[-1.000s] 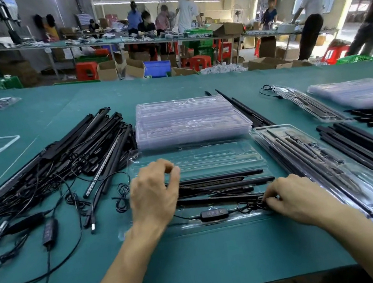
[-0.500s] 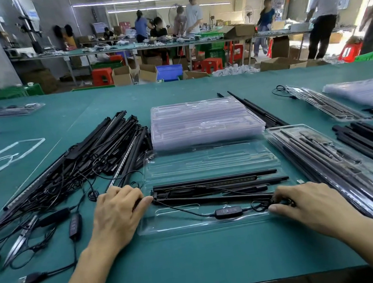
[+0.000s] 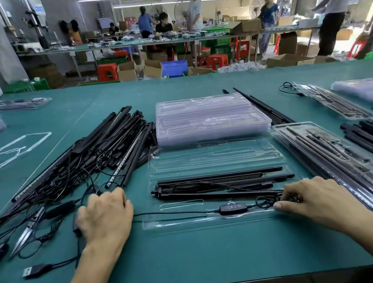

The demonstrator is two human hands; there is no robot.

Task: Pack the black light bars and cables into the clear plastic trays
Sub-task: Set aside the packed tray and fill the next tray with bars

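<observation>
I am pinching the coiled cable (image 3: 264, 202) in the tray (image 3: 208, 160) with my right grip (image 3: 314, 201); my left grip (image 3: 106, 219) is curling over loose cables (image 3: 93, 189), hold uncertain.

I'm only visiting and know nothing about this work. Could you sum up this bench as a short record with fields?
surface: green worktable
open tray: clear plastic tray holding black light bars and a black inline controller
left hand: knuckles up over loose cables left of the tray; grip hidden
right hand: fingers curled onto the coiled black cable at the tray's right end
supply: pile of loose black bars and cables on the left; stack of empty clear trays behind
packed: filled clear trays on the right
</observation>
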